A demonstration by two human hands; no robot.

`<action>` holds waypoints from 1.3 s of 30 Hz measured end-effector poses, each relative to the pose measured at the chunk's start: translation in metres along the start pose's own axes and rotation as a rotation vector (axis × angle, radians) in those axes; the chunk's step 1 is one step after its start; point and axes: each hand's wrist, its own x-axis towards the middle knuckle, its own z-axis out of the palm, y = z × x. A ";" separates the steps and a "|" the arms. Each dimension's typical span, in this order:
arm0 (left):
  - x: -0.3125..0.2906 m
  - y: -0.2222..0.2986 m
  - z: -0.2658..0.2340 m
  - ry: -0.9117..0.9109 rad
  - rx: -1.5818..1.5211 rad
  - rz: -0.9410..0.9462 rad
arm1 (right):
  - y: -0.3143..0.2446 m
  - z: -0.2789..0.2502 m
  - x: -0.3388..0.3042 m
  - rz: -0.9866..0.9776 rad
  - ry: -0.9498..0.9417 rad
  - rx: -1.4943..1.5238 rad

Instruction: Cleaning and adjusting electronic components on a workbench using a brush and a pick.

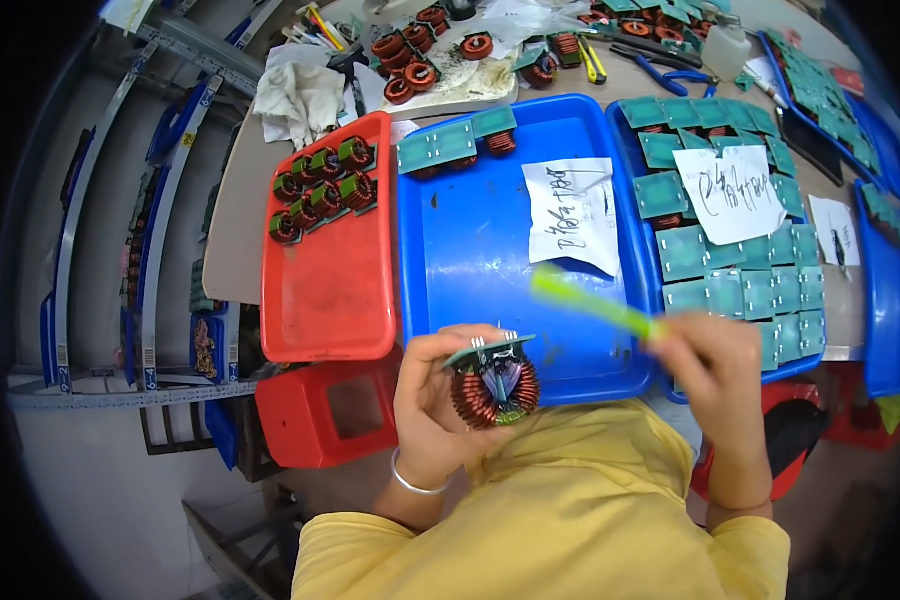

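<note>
Between the thumb and fingers of my left hand point(428, 395) is a toroidal coil point(497, 392) wound with copper wire, a green board across its top. My right hand point(708, 355) grips a bright yellow-green stick-like tool point(590, 303), blurred by motion, whose far end points left over the blue tray point(470, 280). That tray holds a few board-topped coils point(440, 147) at its far left and a handwritten paper point(572, 212) at its right. To the left, a red tray point(330, 300) carries several coils with green tops point(325, 165).
Right of the middle tray stands another blue tray point(654, 225) packed with green-boarded coils point(685, 252) and a paper sheet. Loose coils point(410, 62), blue-handled pliers point(675, 78), a white rag point(300, 95) and a bottle point(726, 50) lie farther back. Metal shelving point(175, 150) rises at left; a red stool point(310, 415) stands below.
</note>
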 end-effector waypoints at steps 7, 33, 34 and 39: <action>-0.001 0.004 -0.003 0.025 0.089 0.056 | 0.002 0.001 -0.006 -0.042 -0.121 0.046; -0.002 -0.002 0.016 -0.155 -0.080 0.084 | -0.002 0.037 -0.007 -0.104 -0.277 0.673; -0.002 -0.002 0.018 -0.143 -0.128 0.058 | -0.002 0.037 -0.007 -0.117 -0.254 0.675; -0.004 -0.004 0.018 -0.171 -0.208 -0.004 | -0.009 0.029 -0.010 -0.086 -0.212 0.619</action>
